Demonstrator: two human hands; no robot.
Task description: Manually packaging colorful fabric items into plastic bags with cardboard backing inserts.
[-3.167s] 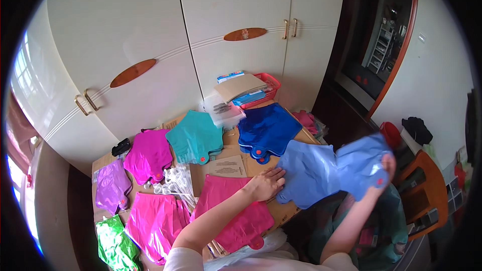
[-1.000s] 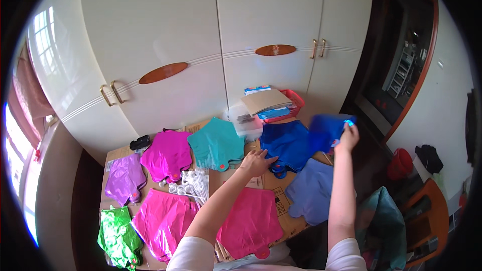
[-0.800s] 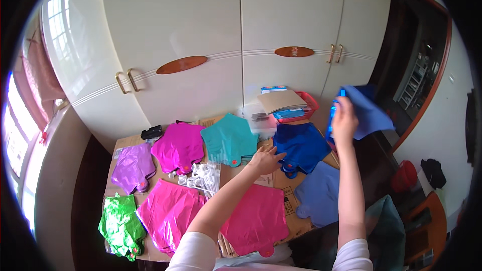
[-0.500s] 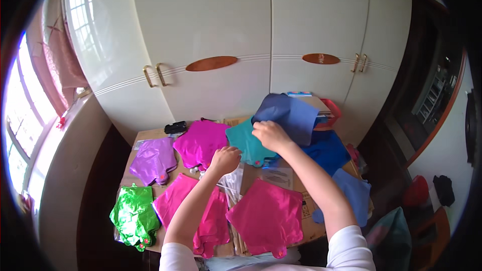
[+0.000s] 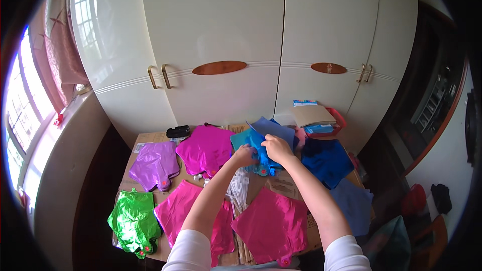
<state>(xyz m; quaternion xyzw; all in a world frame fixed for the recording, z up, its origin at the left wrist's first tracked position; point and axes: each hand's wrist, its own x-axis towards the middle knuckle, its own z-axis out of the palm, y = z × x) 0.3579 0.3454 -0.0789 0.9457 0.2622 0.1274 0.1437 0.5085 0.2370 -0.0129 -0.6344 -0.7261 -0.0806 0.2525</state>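
My right hand [image 5: 277, 149] pinches a flat blue foil balloon [image 5: 273, 128] whose upper corner is lifted and folded over. Close by on its left, my left hand [image 5: 245, 155] has its fingers bent at the edge of the blue and teal foil; whether it grips anything I cannot make out. Beneath both hands lies a teal foil balloon [image 5: 239, 141], mostly covered. A magenta balloon [image 5: 207, 148] is to the left, a dark blue balloon [image 5: 329, 163] to the right. Nearer me, partly behind my forearms, are pink balloons [image 5: 271, 221].
Cardboard [image 5: 288, 184] covers the table. White sticks [image 5: 237, 190] lie mid-table. Purple [image 5: 154, 165], green [image 5: 133, 221] and periwinkle [image 5: 351, 206] balloons lie toward the sides. A red basket [image 5: 341, 119] and a black object [image 5: 178, 132] are at the back, before white cupboards [image 5: 216, 25].
My right hand has brought the blue balloon down and left from above the basket onto the teal one. My left hand has moved right to meet it. The view has shifted slightly.
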